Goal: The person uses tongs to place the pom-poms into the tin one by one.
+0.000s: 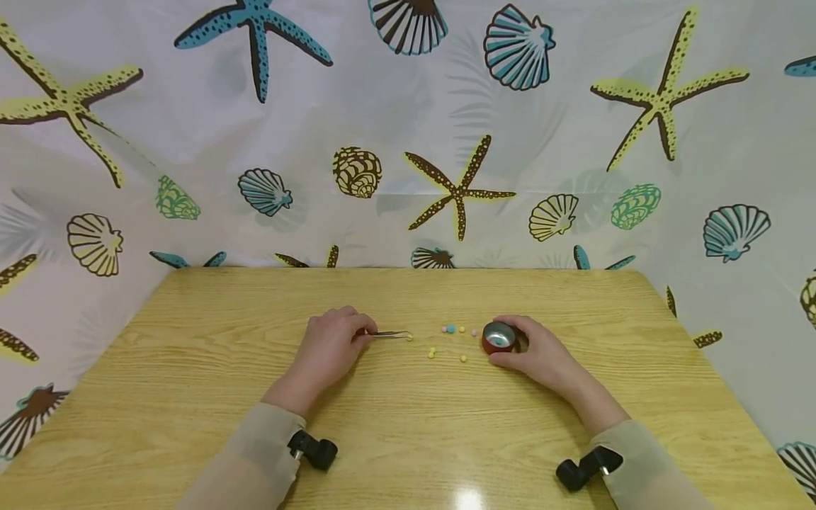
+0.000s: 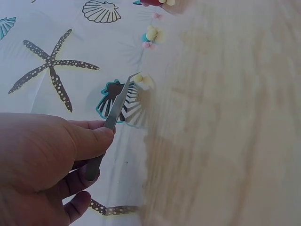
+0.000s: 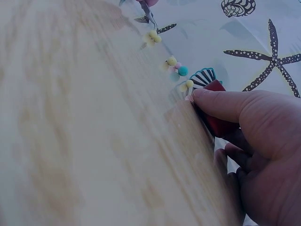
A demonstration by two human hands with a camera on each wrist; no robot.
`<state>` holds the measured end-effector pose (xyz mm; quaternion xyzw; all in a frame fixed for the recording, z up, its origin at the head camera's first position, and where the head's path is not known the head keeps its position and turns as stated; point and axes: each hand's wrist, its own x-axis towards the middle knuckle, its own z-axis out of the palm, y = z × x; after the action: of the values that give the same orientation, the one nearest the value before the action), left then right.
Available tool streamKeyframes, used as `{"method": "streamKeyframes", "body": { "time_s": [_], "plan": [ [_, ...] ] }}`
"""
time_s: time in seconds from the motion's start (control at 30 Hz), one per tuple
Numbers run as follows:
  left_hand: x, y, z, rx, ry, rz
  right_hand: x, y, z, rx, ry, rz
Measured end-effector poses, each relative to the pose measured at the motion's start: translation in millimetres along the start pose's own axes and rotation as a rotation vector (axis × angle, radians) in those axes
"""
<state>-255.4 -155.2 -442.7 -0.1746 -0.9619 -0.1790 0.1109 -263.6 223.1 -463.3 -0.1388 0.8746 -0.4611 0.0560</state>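
Observation:
In the head view, my left hand [image 1: 334,345] pinches slim metal tweezers [image 1: 387,334] between thumb and fingers, pointing right. A small yellow bead [image 1: 410,338] is at their tips; whether the tips clasp it, I cannot tell. My right hand [image 1: 542,356] grips a small round red cup [image 1: 489,346] with a silvery inside, thumb and fingers on its sides. Something small and blue [image 1: 499,341] lies in the cup. The left wrist view shows the tweezers [image 2: 115,109] beside the yellow bead [image 2: 138,77]. In the right wrist view, the thumb lies along the red cup [image 3: 217,117].
Between the hands lie a blue bead [image 1: 451,329], a pink bead [image 1: 444,329], another pink bead [image 1: 474,333] near the cup, and several yellow beads [image 1: 431,353]. They are on a wooden table [image 1: 395,432]. A shell-and-starfish cloth [image 1: 408,127] hangs behind it.

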Motion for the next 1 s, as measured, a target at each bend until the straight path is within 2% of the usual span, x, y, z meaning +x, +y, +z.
{"method": "streamKeyframes", "body": {
  "time_s": [0.3, 0.5, 0.77, 1.0],
  "plan": [
    [1.1, -4.6, 0.0, -0.009, -0.029, -0.001, 0.9, 1.6, 0.4, -0.010, 0.003, -0.001],
    [1.1, -6.5, 0.6, 0.009, -0.026, 0.010, 0.2, 1.4, 0.8, -0.018, 0.007, -0.001],
    [-0.7, -3.6, -1.6, 0.018, 0.007, 0.027, 0.8, 0.5, 0.2, -0.016, 0.007, -0.005],
    [0.8, 7.0, -5.8, -0.006, 0.060, 0.028, 0.5, 0.5, 0.4, -0.018, 0.008, -0.013]
  ]
}}
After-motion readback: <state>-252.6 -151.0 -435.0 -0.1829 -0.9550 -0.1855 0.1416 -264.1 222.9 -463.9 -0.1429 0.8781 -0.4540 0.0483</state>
